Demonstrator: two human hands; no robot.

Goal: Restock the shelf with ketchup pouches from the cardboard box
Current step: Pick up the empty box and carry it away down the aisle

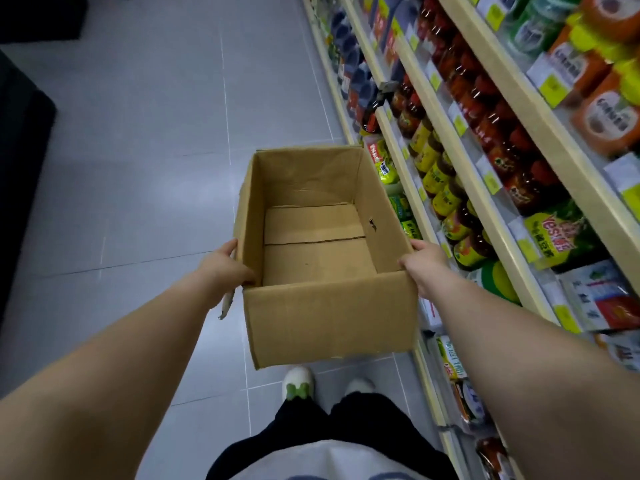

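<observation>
One open-topped cardboard box (329,317), bare bottom showing, held above floor (138,133) beside shelf (568,164). Two hands: left hand (225,268) grip curled over left wall, right hand (424,268) grip curled on right wall.

The only view comes from the person's head and looks forward and steeply down. Its wide lens bends the edges. The cardboard box (329,306) is close below the camera, and the shoes (298,382) are almost directly under it. The shelf (485,188) runs along the right side and the grey floor (138,133) fills the left.
</observation>
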